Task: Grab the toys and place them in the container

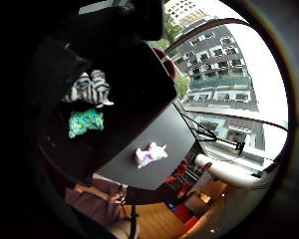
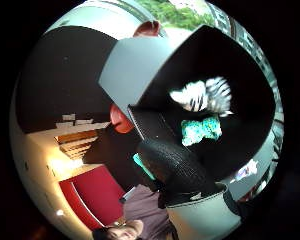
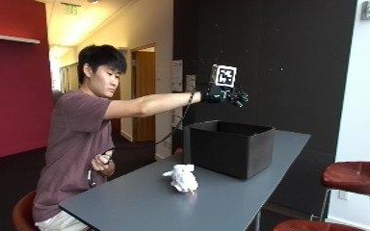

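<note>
Outside view: gloved right hand above black container, fingers relaxed, holding nothing. Striped toy and green toy inside; white toy on surface.

The outside view looks from beyond the table's end, along the grey rectangular table, taking in the seated person and the black square fabric container. The 2 palm views look down from above into that container; both share its inside and some tabletop.
</note>
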